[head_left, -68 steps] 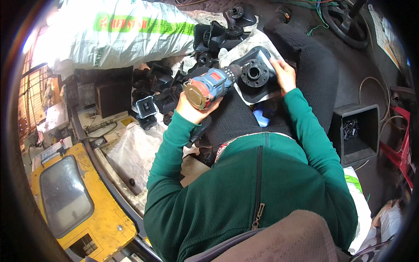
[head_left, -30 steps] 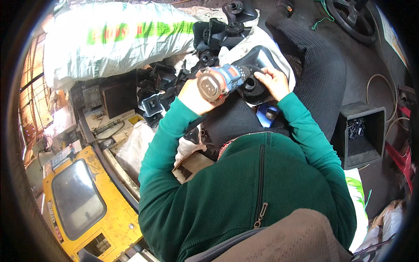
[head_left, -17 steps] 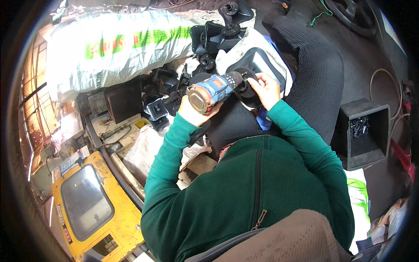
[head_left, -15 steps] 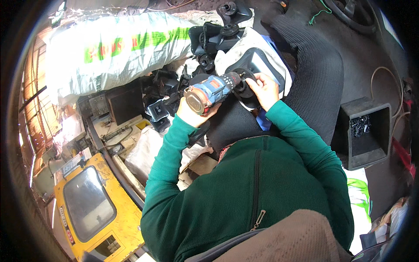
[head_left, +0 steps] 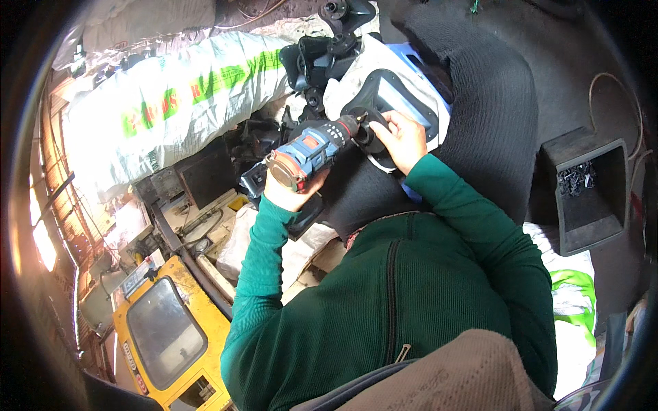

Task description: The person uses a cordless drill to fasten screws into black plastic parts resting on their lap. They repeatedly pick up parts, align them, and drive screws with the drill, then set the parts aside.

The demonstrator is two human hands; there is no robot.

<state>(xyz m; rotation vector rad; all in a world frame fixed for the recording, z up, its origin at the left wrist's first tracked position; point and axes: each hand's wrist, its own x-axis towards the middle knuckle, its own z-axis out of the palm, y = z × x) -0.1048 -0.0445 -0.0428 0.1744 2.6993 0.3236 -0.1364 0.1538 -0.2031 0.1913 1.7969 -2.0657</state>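
Note:
My left hand (head_left: 293, 194) is wrapped round the grip of a blue cordless drill (head_left: 312, 149). The drill's chuck points up and right, at the round flange of a black plastic part (head_left: 372, 139) in my lap. With fingers pinched at that flange, my right hand (head_left: 403, 142) steadies the part from the right. The part's wider, rounded body lies over white cloth (head_left: 437, 137) on my thigh. Whether a small screw sits between my right fingertips is too small to tell.
Several similar black parts (head_left: 315, 61) are piled beyond my left hand. A stuffed white-and-green sack (head_left: 185, 89) lies at the far left. To the right stands a dark open bin (head_left: 593, 229) with small dark screws (head_left: 577, 179) inside. A yellow machine panel (head_left: 179, 356) is at the lower left.
The view has shifted, and my hands, the drill and the part appear slightly further left. The drill's tip remains at the flange and both grips look the same.

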